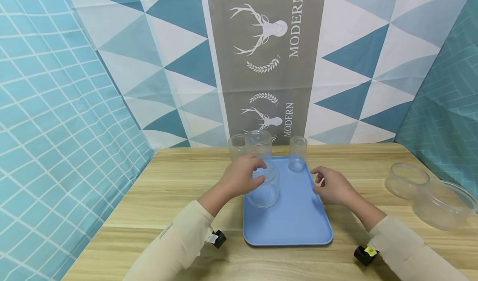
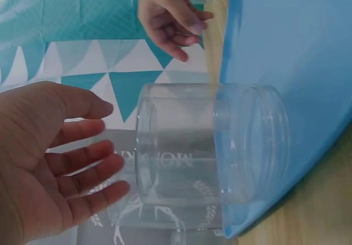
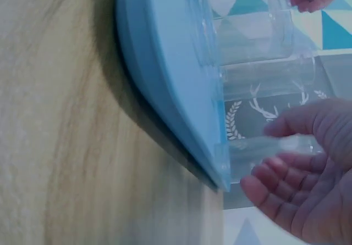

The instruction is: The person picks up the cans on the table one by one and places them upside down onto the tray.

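Note:
A wide clear jar (image 1: 263, 196) stands upright on the left part of a blue tray (image 1: 291, 227). My left hand (image 1: 242, 175) hovers by the jar's top; in the left wrist view a gap separates its loosely bent fingers (image 2: 91, 160) from the jar. Beyond the tray's right edge my right hand (image 1: 334, 185) hangs in the air, fingers relaxed, holding nothing. A slim clear jar (image 1: 297, 154) occupies the tray's far right corner. Behind the wide jar are a taller clear jar (image 1: 258, 144) and another clear jar (image 1: 237, 147), their lower parts partly hidden.
Two clear round containers, a smaller one (image 1: 405, 183) and a wider one (image 1: 442, 206), sit at the right of the wooden table (image 1: 179, 181). Patterned cloth (image 1: 265, 77) hangs behind the table, with blue cloth (image 1: 52, 119) on the left side.

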{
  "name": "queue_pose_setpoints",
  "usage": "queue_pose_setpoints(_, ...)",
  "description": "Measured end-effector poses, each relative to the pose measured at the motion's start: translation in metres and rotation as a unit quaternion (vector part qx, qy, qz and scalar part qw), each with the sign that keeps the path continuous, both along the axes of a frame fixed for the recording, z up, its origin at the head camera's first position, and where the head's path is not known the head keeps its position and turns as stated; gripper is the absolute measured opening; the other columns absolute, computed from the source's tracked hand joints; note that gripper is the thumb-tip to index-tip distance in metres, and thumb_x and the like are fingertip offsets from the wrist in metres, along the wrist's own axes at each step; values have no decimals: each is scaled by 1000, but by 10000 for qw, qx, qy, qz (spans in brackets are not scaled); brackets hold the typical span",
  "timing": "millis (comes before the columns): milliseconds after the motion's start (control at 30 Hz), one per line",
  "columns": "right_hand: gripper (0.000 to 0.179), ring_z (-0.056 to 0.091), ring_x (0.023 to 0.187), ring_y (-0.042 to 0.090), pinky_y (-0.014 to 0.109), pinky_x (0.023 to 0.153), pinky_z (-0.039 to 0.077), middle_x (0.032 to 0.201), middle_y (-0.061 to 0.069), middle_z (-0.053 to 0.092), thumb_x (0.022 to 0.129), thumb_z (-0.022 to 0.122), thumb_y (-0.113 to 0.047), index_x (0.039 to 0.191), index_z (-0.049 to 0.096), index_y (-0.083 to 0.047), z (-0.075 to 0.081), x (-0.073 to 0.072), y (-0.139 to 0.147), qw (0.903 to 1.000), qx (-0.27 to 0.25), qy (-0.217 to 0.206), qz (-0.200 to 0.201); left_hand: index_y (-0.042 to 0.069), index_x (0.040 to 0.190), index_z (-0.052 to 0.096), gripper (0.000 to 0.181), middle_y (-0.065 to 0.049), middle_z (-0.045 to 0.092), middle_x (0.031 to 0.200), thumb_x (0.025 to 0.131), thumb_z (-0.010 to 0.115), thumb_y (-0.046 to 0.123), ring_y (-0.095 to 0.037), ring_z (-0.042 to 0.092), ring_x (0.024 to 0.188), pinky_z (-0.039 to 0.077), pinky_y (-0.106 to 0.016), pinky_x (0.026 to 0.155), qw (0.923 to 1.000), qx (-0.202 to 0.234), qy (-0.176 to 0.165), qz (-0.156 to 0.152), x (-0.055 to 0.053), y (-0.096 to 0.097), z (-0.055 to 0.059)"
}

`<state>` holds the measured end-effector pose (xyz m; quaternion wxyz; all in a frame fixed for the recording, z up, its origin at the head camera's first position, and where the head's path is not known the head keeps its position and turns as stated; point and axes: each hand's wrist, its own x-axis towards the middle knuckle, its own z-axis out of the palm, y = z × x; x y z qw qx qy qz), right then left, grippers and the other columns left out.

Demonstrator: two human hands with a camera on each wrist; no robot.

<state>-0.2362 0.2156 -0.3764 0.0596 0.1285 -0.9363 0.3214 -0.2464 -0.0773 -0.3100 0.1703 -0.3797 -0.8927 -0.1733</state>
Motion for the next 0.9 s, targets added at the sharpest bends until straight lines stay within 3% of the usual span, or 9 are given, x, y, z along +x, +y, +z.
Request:
queue_pose_setpoints(267,42,56,81,19,33,65,51,94,8,58,81,74,-2,119,59,6,5,9,-5,9907,267,1190,598,7,100,70,19,-3,68,91,82,74,11,-15,65,80,54,-28,72,9970,667,374,85,-2,-12,-6)
queue_pose_setpoints(400,41,58,83,22,37,70,53,96,9,58,79,75,0,117,61,4,6,13,-6,9838,405,1615,661,7,100,70,19,-4,68,91,82,74,10,-16,65,80,54,-27,71,9951,889,405,176,-2,-20,-7)
queue_pose_setpoints(667,41,62,89,28,42,74,55,105,11,60,79,76,-2,117,61,1,8,16,-9,9790,482,1832,750,6,103,69,21,-7,67,98,82,73,7,-20,63,86,55,-33,75,9914,1138,424,479,-9,-44,-14)
queue_pose_setpoints(900,46,58,109,37,53,90,49,118,18,60,76,78,-2,119,60,3,11,17,-12,9707,618,2111,966,4,104,69,23,-9,66,100,81,72,6,-24,61,90,53,-40,78,9870,1323,669,619,-18,-59,-21)
